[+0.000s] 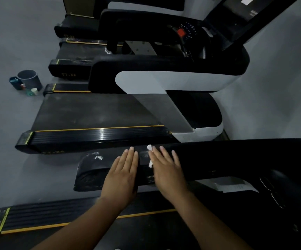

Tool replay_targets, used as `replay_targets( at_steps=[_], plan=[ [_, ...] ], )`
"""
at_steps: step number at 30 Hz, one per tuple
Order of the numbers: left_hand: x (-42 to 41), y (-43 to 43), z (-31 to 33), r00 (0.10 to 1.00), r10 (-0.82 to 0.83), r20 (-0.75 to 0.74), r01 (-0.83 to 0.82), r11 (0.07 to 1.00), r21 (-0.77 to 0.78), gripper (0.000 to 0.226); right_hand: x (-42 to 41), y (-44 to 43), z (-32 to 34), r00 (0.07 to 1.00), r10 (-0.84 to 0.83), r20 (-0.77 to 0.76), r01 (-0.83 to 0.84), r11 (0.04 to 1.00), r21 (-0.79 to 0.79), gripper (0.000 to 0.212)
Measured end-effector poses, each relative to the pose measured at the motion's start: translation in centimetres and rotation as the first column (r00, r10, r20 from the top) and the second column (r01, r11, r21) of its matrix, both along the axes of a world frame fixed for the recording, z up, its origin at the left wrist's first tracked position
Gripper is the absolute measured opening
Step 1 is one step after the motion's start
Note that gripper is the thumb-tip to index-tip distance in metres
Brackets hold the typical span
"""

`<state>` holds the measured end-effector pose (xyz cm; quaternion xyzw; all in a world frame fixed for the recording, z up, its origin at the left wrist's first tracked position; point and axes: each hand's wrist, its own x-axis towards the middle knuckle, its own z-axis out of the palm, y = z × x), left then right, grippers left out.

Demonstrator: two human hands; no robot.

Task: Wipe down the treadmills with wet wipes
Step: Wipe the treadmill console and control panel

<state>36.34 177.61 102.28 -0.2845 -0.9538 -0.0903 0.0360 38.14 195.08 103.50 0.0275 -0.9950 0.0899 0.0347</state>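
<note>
Down on the black handrail (pixel 218 159) of the nearest treadmill (pixel 56 219), both palms flat. Left grip (pixel 122 177) opened right out, fingers straight and side by side, holding nothing, just resting on the rail. Right grip (pixel 167 174) just beside it, likewise flat and open, fingers straight, pressing the wet wipe (pixel 149 147) against the rail. Only white scraps of that wipe peeking out: one by the index fingertip, another along the thumb side. Between the two grips, a narrow strip of bare black rail. Off to the left, on the rail's rounded end, pale smears (pixel 96 156). Beyond, lying parallel, a second treadmill (pixel 92 112) with dark belt, yellow-edged side rail and white-and-black upright. Further back, more machines in the same row. Far left on the grey floor (pixel 11 42), a round grey bin (pixel 30 79), with small bottles (pixel 32 92) just beside it.
</note>
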Motion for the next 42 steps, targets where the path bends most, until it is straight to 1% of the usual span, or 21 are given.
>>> replay_targets(
  at_steps=[2,4,5,7,10,12,13,15,17,19,21,24,26,29,31,33,35,37,39,41,42],
  plan=[
    [0.0,-0.1,-0.1,1.000,-0.002,-0.002,0.002,1.000,-0.002,0.104,-0.4,1.9,0.5,0.995,-0.031,-0.094,0.026,0.998,-0.057,0.040],
    [0.0,0.0,-0.1,1.000,0.004,0.003,-0.004,1.000,-0.004,0.104,-1.0,3.1,0.5,0.977,-0.091,-0.194,0.073,0.993,-0.096,0.020],
    [0.1,0.0,-0.1,1.000,0.007,0.007,-0.007,1.000,-0.004,0.104,-1.2,3.4,0.4,0.972,-0.103,-0.213,0.084,0.992,-0.098,0.015],
    [0.0,0.1,0.0,1.000,0.009,0.013,-0.009,1.000,-0.007,0.104,-1.6,3.2,0.9,0.975,-0.120,-0.184,0.102,0.989,-0.106,0.022],
    [0.0,0.0,-0.1,1.000,0.006,0.003,-0.006,1.000,-0.019,0.103,-2.2,0.9,1.1,0.978,-0.167,-0.125,0.154,0.983,-0.103,0.048],
    [0.0,0.0,0.0,1.000,0.003,0.004,-0.003,1.000,-0.020,0.104,-1.8,-1.4,0.7,0.977,-0.185,-0.103,0.169,0.974,-0.152,0.054],
    [0.0,-0.1,-0.1,1.000,0.000,0.008,0.000,1.000,-0.018,0.104,-1.3,-2.1,0.7,0.978,-0.174,-0.111,0.154,0.974,-0.164,0.055],
    [0.0,-0.1,-0.2,1.000,-0.003,0.008,0.003,1.000,-0.021,0.104,-0.2,-1.8,0.0,0.978,-0.091,-0.186,0.064,0.987,-0.147,0.052],
    [-0.1,-0.2,-0.1,1.000,-0.004,0.009,0.004,1.000,-0.019,0.104,0.6,0.5,-0.2,0.960,-0.058,-0.274,0.028,0.994,-0.109,0.042],
    [-0.2,-0.1,0.0,1.000,0.005,0.012,-0.005,1.000,-0.025,0.107,-0.1,3.1,0.4,0.935,-0.135,-0.329,0.117,0.990,-0.076,0.036],
    [-0.1,-0.1,-0.1,1.000,0.005,0.028,-0.004,1.000,-0.031,0.111,-1.2,4.3,0.5,0.921,-0.189,-0.340,0.176,0.982,-0.068,0.035],
    [-0.1,-0.1,-0.1,1.000,0.002,0.025,-0.002,1.000,-0.021,0.110,-1.5,3.4,0.0,0.935,-0.145,-0.324,0.122,0.988,-0.093,0.044],
    [-0.1,-0.2,-0.1,0.999,0.001,0.036,0.000,1.000,-0.030,0.111,-0.8,2.9,-0.6,0.936,-0.171,-0.308,0.152,0.985,-0.086,0.043],
    [-0.2,-0.2,-0.1,0.999,0.002,0.042,0.000,0.999,-0.041,0.113,-0.4,3.1,-0.8,0.935,-0.195,-0.298,0.198,0.980,-0.020,0.040],
    [-0.2,-0.3,-0.3,0.999,0.002,0.044,-0.001,1.000,-0.030,0.113,0.0,3.3,-1.0,0.954,-0.168,-0.247,0.170,0.985,-0.013,0.039],
    [-0.2,-0.3,-0.2,0.999,-0.004,0.052,0.005,1.000,-0.028,0.116,0.9,3.3,-1.4,0.955,-0.205,-0.214,0.212,0.977,0.010,0.040],
    [-0.2,-0.3,-0.2,0.998,-0.011,0.062,0.012,1.000,-0.023,0.119,0.7,2.3,-1.5,0.933,-0.322,-0.161,0.330,0.944,0.025,0.054],
    [-0.3,-0.3,-0.3,0.999,-0.010,0.043,0.010,1.000,-0.019,0.115,-1.1,0.1,-1.0,0.926,-0.368,-0.090,0.365,0.930,-0.045,0.068],
    [-0.2,-0.3,-0.5,0.999,-0.016,0.040,0.017,1.000,-0.022,0.111,-1.6,-2.2,-0.7,0.968,-0.249,-0.043,0.246,0.967,-0.065,0.067],
    [-0.3,-0.5,-0.6,0.999,-0.022,0.032,0.022,1.000,-0.007,0.108,0.4,-2.2,-1.4,0.997,-0.058,-0.058,0.057,0.998,-0.010,0.061],
    [-0.3,-0.5,-0.6,0.999,-0.021,0.033,0.021,1.000,-0.004,0.108,1.7,-1.1,-1.7,0.998,0.001,-0.064,0.002,0.999,0.038,0.060]
  ],
)
